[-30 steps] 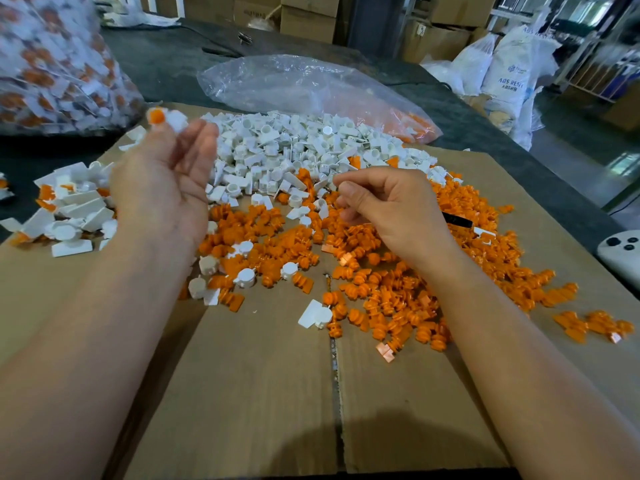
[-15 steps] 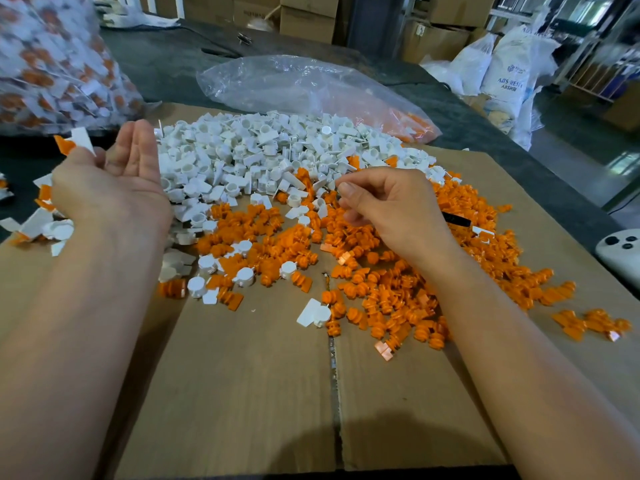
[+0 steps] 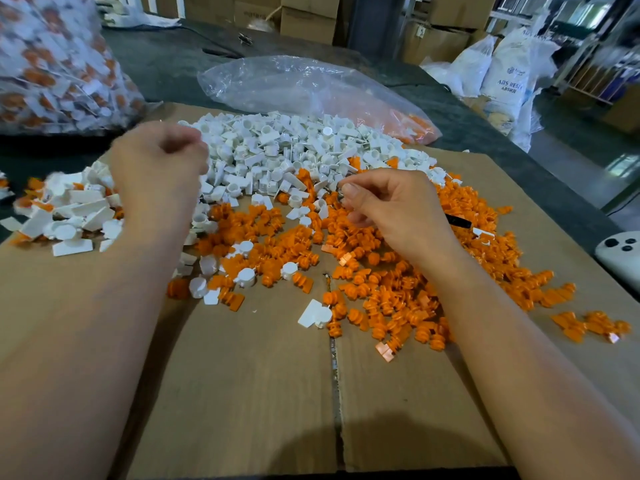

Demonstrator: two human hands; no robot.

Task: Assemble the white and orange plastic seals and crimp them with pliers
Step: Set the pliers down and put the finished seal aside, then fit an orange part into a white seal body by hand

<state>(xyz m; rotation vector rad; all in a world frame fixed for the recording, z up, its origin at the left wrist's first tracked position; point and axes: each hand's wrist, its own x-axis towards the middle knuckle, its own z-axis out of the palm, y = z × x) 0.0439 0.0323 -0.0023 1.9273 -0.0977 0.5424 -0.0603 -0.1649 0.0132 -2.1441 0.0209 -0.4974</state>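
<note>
We judge white seals (image 3: 277, 157) light, stiff, slippery (pinch the flat tab); left hand (image 3: 159, 168) fingers curled, contents unclear; right hand (image 3: 394, 209) grips pliers (image 3: 459, 221).

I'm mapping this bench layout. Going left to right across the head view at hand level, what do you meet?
Heap of assembled seals → left hand → right hand gripping pliers → white controller.

— Anything legible out there?
— Only on the white sack (image 3: 509, 74) at the far right. Blue print reads "ABS RESI", cut off at a fold. A smaller line beneath begins "ABS".
— The mark above it?
— A blue logo, too blurred to read. The small sticker on the far cardboard box (image 3: 433, 45) is too small to read.
</note>
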